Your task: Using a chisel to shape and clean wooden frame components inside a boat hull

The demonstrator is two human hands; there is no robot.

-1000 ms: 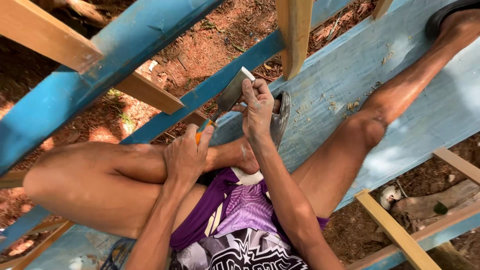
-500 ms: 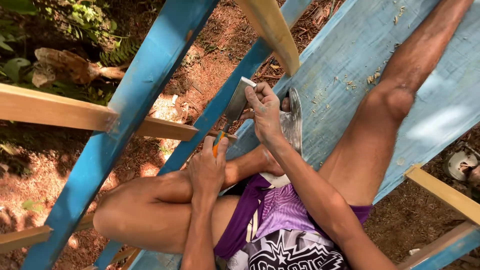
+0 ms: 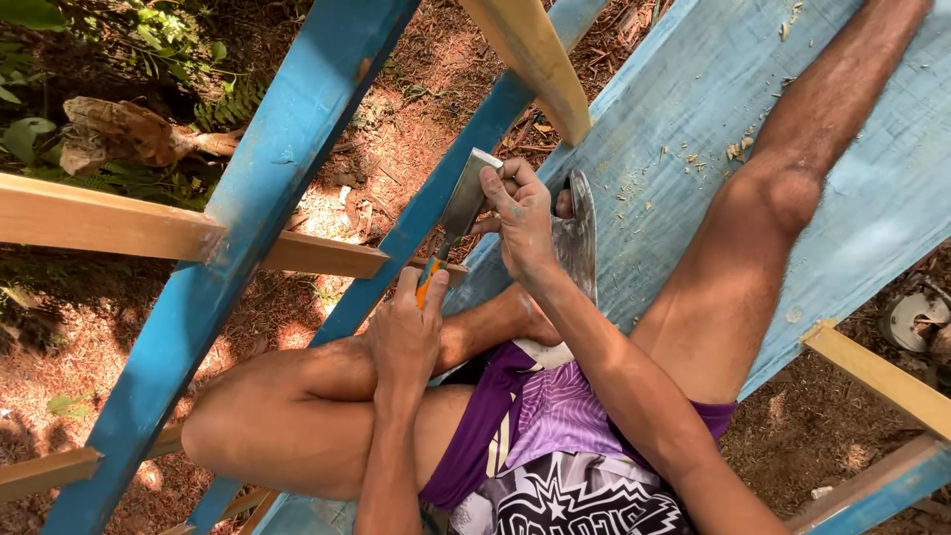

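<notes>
Handsaw blade [image 3: 464, 206] — a flat grey steel strip with an orange handle [image 3: 424, 285] — is standing slanted between the two hands, above the edge of the blue plank [image 3: 693, 109] the person is sitting on. The left hand [image 3: 408, 332] is wrapping closed around the orange handle at the near, lower end, resting against the bent left knee. The right hand [image 3: 522, 213] is pinching the far, upper end of the blade, fingers curled tight over its back edge, with the thumb pressing on the flat.

Judging by its look, the blade is thin and springy: stiff along its length, yet likely to wobble sideways if gripped at only one end. It is probably light, so weight is no worry — the toothed edge is. I cannot tell from this view which edge carries the teeth, so the safest hold is where the hands are sitting now: the handle for the firm grip, the flat faces for steadying. Bare steel may be slick under sweaty fingers.

Just right of the blade, a grey sandal [image 3: 578, 238] is lying on the plank by the tucked foot. Wood shavings [image 3: 735, 151] are scattered farther along the plank. A blue beam [image 3: 267, 218] and pale wooden rails [image 3: 109, 223] are crossing at the left, over red earth.
</notes>
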